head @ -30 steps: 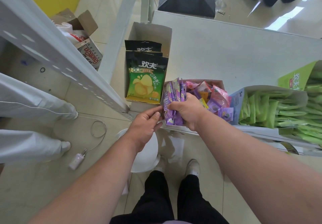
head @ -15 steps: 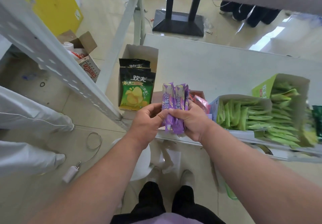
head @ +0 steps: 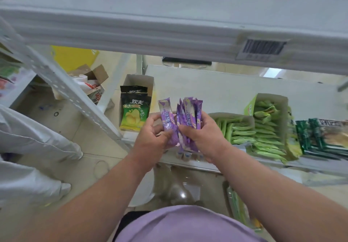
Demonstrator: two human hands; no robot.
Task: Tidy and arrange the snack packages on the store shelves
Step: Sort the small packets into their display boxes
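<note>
Purple snack packets held upright in both hands, above the lower shelf's [head: 226,95] front edge.

Left hand [head: 150,138] pinches one purple packet [head: 166,117]; right hand [head: 204,136] grips the fanned purple bunch [head: 190,115]. Glossy wrappers, white lettering; green packets [head: 243,130] boxed just right.

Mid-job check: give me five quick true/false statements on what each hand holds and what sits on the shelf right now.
1. The left hand holds one purple packet. True.
2. The right hand is empty. False: it grips a bunch of purple packets.
3. Green packets fill an open box right of the hands. True.
4. The chip bag is red. False: black and green.
5. Both hands rest on the shelf. False: they are raised, holding packets.
</note>
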